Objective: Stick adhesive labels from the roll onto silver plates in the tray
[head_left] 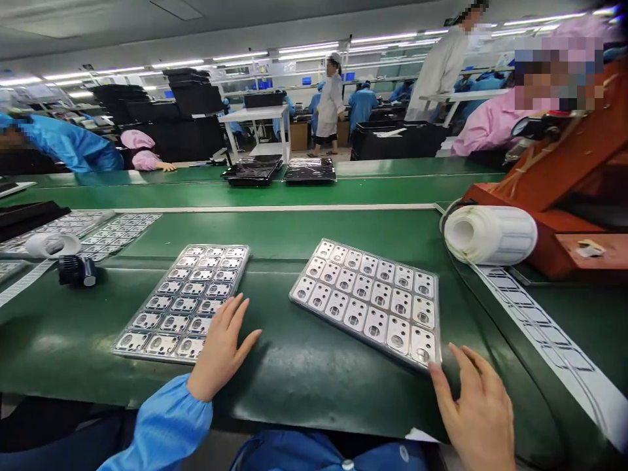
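Observation:
Two clear plastic trays of flat silver metal parts lie apart on the green tabletop [275, 366]. Over the right edge of the left tray [184, 304] is my left hand [223, 343], its fingers spread and nothing held. The right tray [366, 291] sits at an angle, its near right corner lowest. Beside that corner, my right hand [475, 399] has its thumb at the tray's edge and its other fingers stretched out, apart from the thumb. Whether the thumb presses on the tray I cannot tell.
At right, a roll of white labels [490, 234] feeds a printed strip [549, 347] beside an orange machine [564, 150] and a black cable. More trays [120, 235], a white tape roll [52, 244] and a dark round device [77, 270] lie left. Co-workers sit and stand beyond.

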Demonstrator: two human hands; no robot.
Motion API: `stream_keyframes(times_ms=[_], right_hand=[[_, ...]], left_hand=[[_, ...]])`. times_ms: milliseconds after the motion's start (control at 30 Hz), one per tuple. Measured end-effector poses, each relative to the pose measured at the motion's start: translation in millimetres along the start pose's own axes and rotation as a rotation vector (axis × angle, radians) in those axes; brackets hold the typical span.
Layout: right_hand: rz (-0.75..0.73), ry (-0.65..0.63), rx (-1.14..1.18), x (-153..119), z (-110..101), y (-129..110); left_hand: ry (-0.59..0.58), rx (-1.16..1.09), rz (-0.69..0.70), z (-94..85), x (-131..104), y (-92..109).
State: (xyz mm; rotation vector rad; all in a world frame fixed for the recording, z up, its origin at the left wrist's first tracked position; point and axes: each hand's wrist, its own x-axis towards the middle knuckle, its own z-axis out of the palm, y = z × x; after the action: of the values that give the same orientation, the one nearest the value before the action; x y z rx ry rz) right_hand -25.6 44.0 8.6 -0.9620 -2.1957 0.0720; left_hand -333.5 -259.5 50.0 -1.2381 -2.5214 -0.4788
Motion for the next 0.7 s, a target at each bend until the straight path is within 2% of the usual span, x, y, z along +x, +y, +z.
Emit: stream_keyframes(times_ms=[133, 233, 300, 400, 533, 700], right_hand=[[0.169, -0.107, 0.018, -12, -4, 17], [0.27, -0.205, 0.151, -19, 0, 23], [0.309, -0.248, 0.257, -22, 5, 24], [0.306, -0.232, 0.317, -20, 19, 28], [0.303, -0.17, 0.307, -2, 37, 45], [0.349, -0.088, 0.287, 25, 46, 62]], left_hand=[[-0.126, -0.315, 0.033, 33.7, 56, 44], [-0.172, -0.415, -0.066, 61.3, 92, 60], [-0.177, -0.416, -0.119, 74.0, 104, 63], [-0.151, -0.414, -0.133, 81.6, 103, 65], [-0.087, -0.473, -0.171, 77.1, 87, 70], [-0.145, -0.488, -0.179, 70.4, 82, 80]])
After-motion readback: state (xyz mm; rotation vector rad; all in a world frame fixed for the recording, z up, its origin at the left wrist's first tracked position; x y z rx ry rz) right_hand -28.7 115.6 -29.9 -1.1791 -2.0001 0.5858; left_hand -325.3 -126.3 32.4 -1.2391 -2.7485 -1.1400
